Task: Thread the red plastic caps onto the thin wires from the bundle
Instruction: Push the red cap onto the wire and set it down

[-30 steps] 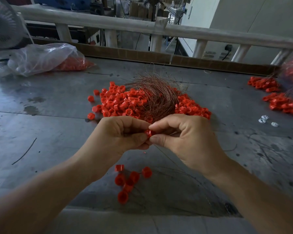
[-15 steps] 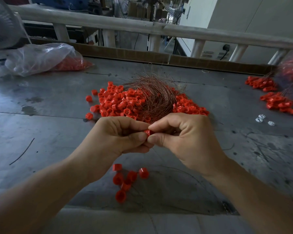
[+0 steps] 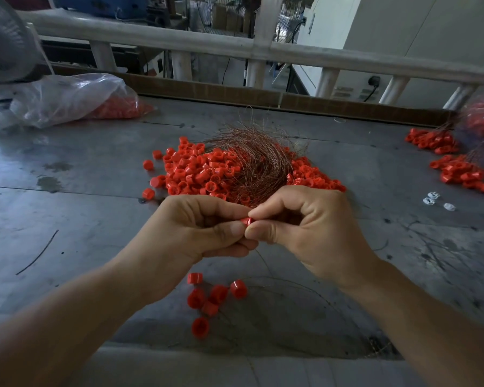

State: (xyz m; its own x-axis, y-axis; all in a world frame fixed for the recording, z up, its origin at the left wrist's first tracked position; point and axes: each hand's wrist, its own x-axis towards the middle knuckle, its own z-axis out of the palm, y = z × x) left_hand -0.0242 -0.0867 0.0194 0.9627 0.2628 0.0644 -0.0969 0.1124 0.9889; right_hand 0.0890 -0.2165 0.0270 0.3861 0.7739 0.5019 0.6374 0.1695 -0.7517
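Presently: thumb and fingers (image 3: 229, 229) of left hand (image 3: 196, 227) and right hand (image 3: 305, 222) pinch one small red ring-shaped plastic cap (image 3: 246, 220). Judged light, rigid, slick; best gripped at the rim. The thin coppery wire bundle (image 3: 252, 163), springy and kink-prone, lies at 12 o'clock over the loose red cap pile (image 3: 196, 171) on the scuffed grey bench (image 3: 81, 219).

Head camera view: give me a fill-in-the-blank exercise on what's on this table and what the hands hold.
1. The left hand and right hand together pinch ____ small red plastic cap.
2. The tangled bundle of thin coppery wires lies on the big pile of loose caps, which are all ____.
3. The clear plastic bag of caps lies at the far ____ corner of the grey metal table.
4. The small scraps right of the right hand are ____.

Missing words: one; red; left; white.
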